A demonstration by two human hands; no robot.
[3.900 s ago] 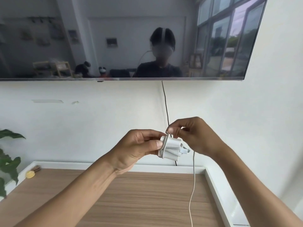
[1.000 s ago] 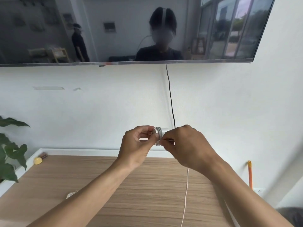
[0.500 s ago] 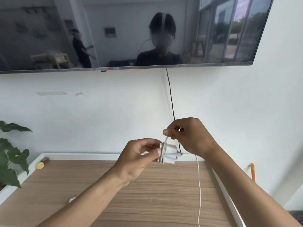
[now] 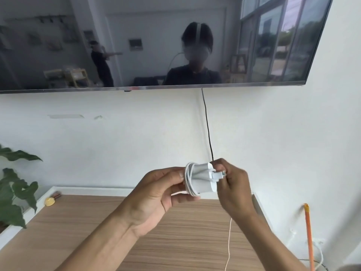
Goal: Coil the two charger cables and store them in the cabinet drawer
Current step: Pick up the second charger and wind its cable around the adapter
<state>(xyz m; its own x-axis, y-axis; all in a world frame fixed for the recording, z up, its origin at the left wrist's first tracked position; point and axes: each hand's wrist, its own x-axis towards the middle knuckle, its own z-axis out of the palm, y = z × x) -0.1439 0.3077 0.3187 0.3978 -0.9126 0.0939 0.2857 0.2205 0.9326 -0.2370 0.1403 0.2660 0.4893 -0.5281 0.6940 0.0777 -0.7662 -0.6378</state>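
A white charger point(image 4: 203, 178) is held in the air above a wooden desk point(image 4: 175, 243), before a white wall, with several turns of its white cable point(image 4: 188, 179) wound round the block. The wound end is gripped by the left hand point(image 4: 156, 192), thumb on top and fingers curled beneath. The plug end is pinched by the curled fingers of the right hand point(image 4: 234, 190). The loose tail point(image 4: 229, 241) hangs below the right wrist. A television point(image 4: 136, 45) is mounted above; a plant point(image 4: 13, 188) is seen at the left.
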